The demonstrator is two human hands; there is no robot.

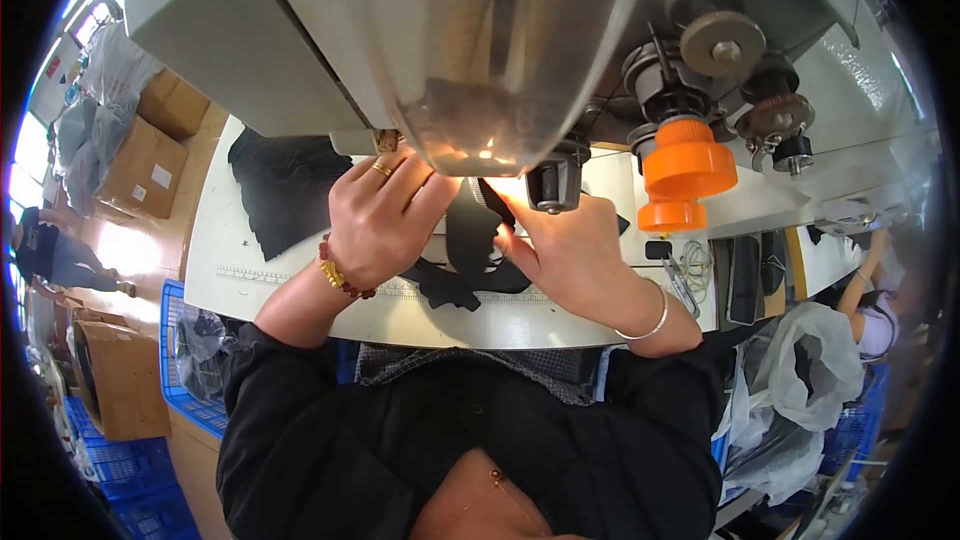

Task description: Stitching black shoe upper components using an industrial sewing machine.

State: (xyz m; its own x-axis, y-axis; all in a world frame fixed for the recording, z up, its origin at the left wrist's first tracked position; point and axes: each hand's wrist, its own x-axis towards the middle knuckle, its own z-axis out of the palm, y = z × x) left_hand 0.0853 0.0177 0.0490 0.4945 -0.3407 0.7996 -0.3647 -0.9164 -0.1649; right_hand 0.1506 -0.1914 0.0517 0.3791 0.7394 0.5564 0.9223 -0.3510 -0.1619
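A sewing machine (420, 20) looms over the white table, its lower part lit by a lamp glow. Under it lies a black fabric piece (470, 240), spread between my hands. My left hand (385, 205), with a ring and a beaded bracelet, rests at the fabric's left with fingers stretched forward; the machine hides some fingertips. At the right, my right hand (575, 250), wearing a bangle, holds the fabric's edge between thumb and fingers. The needle area is hidden behind the machine's guard.
A stack of dark fabric pieces (285, 185) lies left on the table (230, 280). An orange knob-like part (690, 165) hangs from the machine at right. Blue crates (185, 380), cardboard boxes (150, 165) and plastic bags (800, 370) stand around. Other people work nearby.
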